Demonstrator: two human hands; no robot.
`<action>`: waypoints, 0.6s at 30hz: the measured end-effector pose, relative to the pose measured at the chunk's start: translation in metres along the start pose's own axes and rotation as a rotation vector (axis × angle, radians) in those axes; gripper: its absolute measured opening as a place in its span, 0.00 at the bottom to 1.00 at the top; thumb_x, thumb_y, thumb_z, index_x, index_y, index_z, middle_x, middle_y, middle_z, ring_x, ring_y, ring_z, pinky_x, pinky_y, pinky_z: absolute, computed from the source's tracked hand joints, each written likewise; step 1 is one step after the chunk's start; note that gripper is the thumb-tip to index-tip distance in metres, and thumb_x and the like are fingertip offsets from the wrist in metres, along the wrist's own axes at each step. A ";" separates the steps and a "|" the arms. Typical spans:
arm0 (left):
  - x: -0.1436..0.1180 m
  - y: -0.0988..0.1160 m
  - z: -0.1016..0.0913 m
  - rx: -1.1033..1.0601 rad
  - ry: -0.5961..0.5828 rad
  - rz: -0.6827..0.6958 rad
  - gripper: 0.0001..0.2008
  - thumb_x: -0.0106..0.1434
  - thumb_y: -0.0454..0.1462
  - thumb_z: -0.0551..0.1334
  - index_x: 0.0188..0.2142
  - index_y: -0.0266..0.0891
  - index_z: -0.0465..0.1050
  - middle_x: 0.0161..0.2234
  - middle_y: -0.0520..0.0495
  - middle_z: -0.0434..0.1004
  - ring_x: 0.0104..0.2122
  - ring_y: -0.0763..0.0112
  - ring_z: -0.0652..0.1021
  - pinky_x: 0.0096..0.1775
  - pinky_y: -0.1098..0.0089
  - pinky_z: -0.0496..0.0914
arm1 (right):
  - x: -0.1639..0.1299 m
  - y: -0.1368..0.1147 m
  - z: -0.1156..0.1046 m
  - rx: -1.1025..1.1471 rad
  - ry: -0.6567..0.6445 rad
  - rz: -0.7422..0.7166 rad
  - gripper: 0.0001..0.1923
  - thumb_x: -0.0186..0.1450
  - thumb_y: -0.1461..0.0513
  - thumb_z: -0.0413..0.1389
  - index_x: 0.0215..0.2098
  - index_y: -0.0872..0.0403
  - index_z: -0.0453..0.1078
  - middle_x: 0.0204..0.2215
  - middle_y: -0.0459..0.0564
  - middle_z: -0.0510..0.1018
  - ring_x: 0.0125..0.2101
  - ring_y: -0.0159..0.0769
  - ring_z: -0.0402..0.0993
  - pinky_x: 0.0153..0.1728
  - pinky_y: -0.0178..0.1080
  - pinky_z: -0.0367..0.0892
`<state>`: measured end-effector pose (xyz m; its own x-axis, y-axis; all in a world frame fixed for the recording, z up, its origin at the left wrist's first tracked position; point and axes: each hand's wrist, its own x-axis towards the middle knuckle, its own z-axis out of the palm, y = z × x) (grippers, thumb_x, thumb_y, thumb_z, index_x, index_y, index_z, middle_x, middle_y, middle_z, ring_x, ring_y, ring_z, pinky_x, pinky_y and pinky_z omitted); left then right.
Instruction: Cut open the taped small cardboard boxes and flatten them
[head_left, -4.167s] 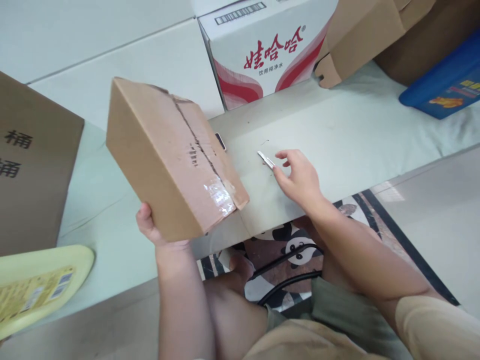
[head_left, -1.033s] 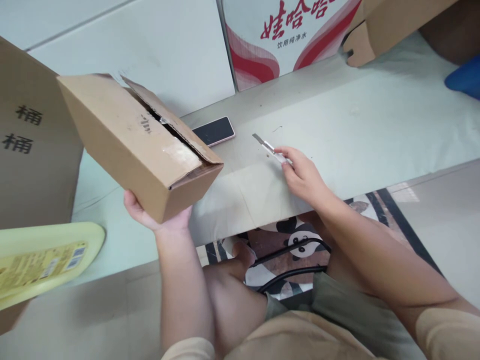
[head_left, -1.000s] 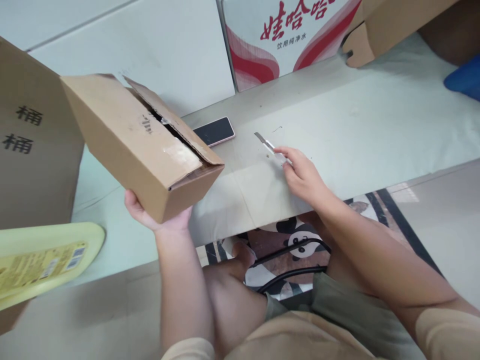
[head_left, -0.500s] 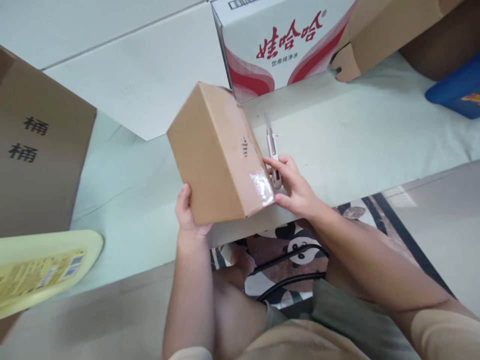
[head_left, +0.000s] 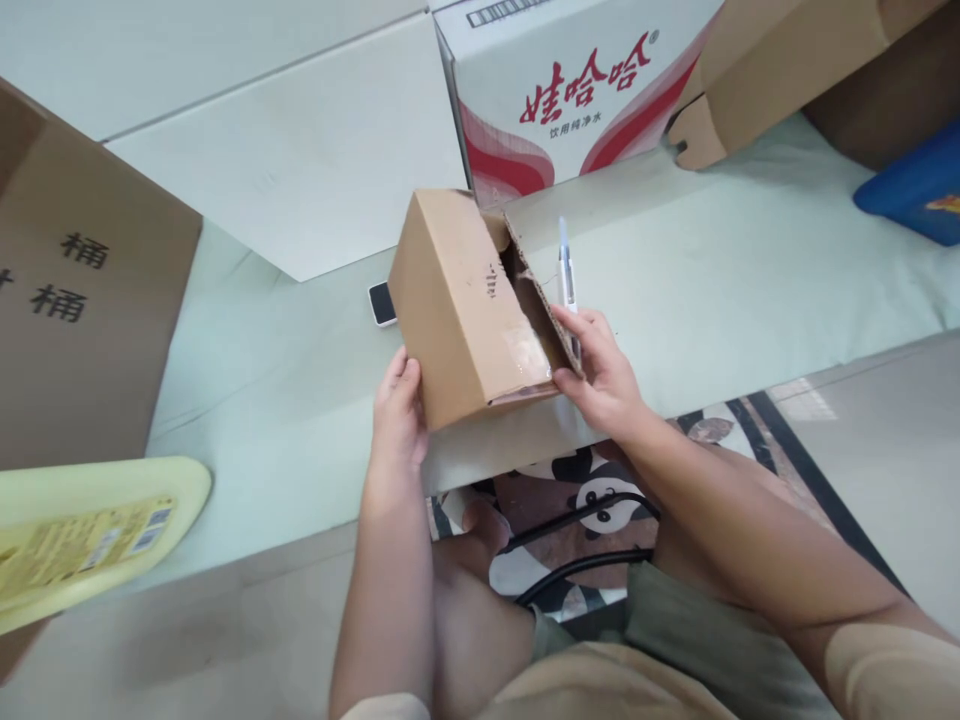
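A small brown cardboard box [head_left: 457, 310] with cut tape rests tilted on the pale green tabletop [head_left: 720, 270]. My left hand [head_left: 397, 410] presses against its near left side. My right hand [head_left: 600, 370] holds a slim utility knife [head_left: 565, 275] with the blade pointing away, and its fingers pull one top flap [head_left: 536, 290] outward to the right. The box's top seam stands partly open. What is inside is hidden.
A phone [head_left: 381, 302] peeks out left of the small box. A white and red printed carton [head_left: 570, 90] stands behind, a brown box [head_left: 757, 70] and a blue object [head_left: 911, 185] at right, a large brown carton [head_left: 82, 310] and a yellow item [head_left: 82, 540] at left.
The box came from high at the left down to the table's middle. My right hand took the knife off the table and now pulls a flap open.
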<state>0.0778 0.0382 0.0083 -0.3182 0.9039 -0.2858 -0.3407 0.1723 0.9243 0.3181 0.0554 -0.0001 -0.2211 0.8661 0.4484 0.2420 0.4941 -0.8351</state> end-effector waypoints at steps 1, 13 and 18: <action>0.000 0.001 0.000 0.044 0.044 0.047 0.25 0.53 0.47 0.71 0.49 0.43 0.75 0.53 0.42 0.78 0.54 0.55 0.77 0.52 0.61 0.73 | 0.000 0.000 0.001 -0.014 0.026 -0.003 0.30 0.70 0.46 0.49 0.67 0.45 0.60 0.49 0.56 0.67 0.52 0.49 0.64 0.54 0.56 0.66; -0.069 0.035 0.022 0.866 -0.171 0.752 0.42 0.57 0.52 0.67 0.67 0.47 0.54 0.69 0.36 0.51 0.69 0.46 0.56 0.64 0.46 0.57 | -0.004 -0.014 0.010 -0.045 0.020 -0.013 0.26 0.71 0.52 0.49 0.67 0.43 0.61 0.47 0.54 0.69 0.49 0.45 0.65 0.53 0.53 0.66; -0.071 0.029 0.036 0.928 -0.161 0.848 0.38 0.56 0.45 0.69 0.63 0.46 0.59 0.68 0.35 0.50 0.69 0.46 0.54 0.64 0.44 0.56 | -0.008 -0.024 0.018 -0.026 0.044 -0.036 0.27 0.71 0.56 0.51 0.68 0.40 0.58 0.43 0.52 0.68 0.45 0.41 0.66 0.47 0.48 0.70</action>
<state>0.1220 -0.0071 0.0644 0.0010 0.8906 0.4549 0.6836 -0.3326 0.6496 0.2969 0.0356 0.0106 -0.1884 0.8498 0.4922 0.2590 0.5265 -0.8098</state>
